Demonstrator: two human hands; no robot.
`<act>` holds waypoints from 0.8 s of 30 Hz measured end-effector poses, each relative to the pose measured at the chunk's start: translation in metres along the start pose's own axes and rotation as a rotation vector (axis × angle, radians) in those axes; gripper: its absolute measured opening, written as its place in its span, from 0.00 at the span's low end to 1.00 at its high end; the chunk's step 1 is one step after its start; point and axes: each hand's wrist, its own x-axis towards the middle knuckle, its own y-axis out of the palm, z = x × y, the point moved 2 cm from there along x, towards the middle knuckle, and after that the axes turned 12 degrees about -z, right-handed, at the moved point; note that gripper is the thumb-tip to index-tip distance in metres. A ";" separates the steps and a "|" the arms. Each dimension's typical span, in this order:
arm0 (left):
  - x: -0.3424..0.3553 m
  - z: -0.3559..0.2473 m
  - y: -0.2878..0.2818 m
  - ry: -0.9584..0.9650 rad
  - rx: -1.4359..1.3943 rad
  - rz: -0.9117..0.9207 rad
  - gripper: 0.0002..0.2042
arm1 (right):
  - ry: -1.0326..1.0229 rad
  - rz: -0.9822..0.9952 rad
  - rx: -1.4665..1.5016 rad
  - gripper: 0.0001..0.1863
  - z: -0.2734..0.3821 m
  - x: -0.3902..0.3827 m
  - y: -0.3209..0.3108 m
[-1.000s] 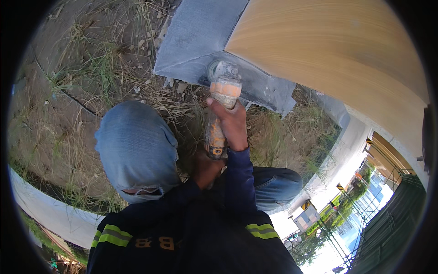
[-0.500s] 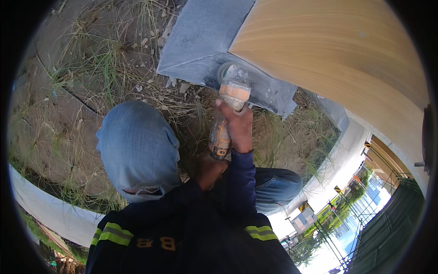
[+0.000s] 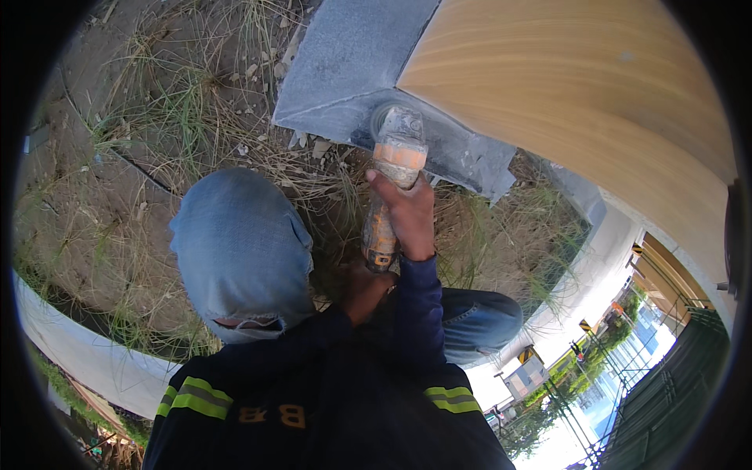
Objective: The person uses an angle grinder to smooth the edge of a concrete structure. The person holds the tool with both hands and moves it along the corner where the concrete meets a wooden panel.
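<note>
I hold a dusty orange-and-grey angle grinder (image 3: 389, 184) in both hands. My right hand (image 3: 406, 213) grips its body just behind the head. At the tool's rear end, my left hand (image 3: 362, 286) is partly hidden under my dark blue sleeve. The grinder's round guard sits against the lower edge of a grey stone slab (image 3: 348, 66). The disc itself is hidden under the guard.
My bent knees in blue jeans (image 3: 239, 251) frame the tool, the other knee (image 3: 478, 317) at right. Dry grass and bare soil (image 3: 141, 157) surround the slab. A tan wood-toned panel (image 3: 564, 86) rises at right, and a white curb (image 3: 86, 352) curves at lower left.
The grinder and my right hand have shifted slightly right and further along the slab's edge. My knees stay in place.
</note>
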 end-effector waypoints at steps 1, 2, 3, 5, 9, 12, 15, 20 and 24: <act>0.005 0.011 -0.001 0.016 -0.046 -0.037 0.16 | -0.007 0.020 -0.014 0.24 0.002 -0.001 0.005; 0.009 0.021 -0.003 0.032 -0.092 -0.075 0.16 | -0.027 0.038 -0.024 0.24 0.002 -0.003 0.011; 0.009 0.023 -0.002 0.030 -0.083 -0.087 0.15 | -0.049 0.053 -0.037 0.24 0.003 -0.005 0.014; 0.010 0.025 -0.002 0.026 -0.067 -0.113 0.15 | -0.079 0.058 -0.054 0.24 0.003 -0.007 0.013; 0.006 0.013 -0.001 0.002 0.026 0.012 0.14 | -0.008 -0.038 0.001 0.23 -0.002 -0.004 -0.004; 0.006 0.013 0.000 0.020 -0.008 -0.002 0.10 | 0.001 0.011 -0.006 0.22 0.001 -0.003 0.001; 0.006 0.021 -0.001 0.067 -0.133 -0.069 0.09 | -0.079 0.081 -0.031 0.22 0.004 -0.007 0.018; 0.003 0.017 -0.006 0.064 0.056 0.014 0.07 | -0.013 0.014 0.008 0.24 -0.003 -0.007 0.004; 0.007 0.023 -0.006 0.053 -0.003 0.007 0.07 | 0.003 0.001 -0.055 0.25 -0.002 -0.007 0.007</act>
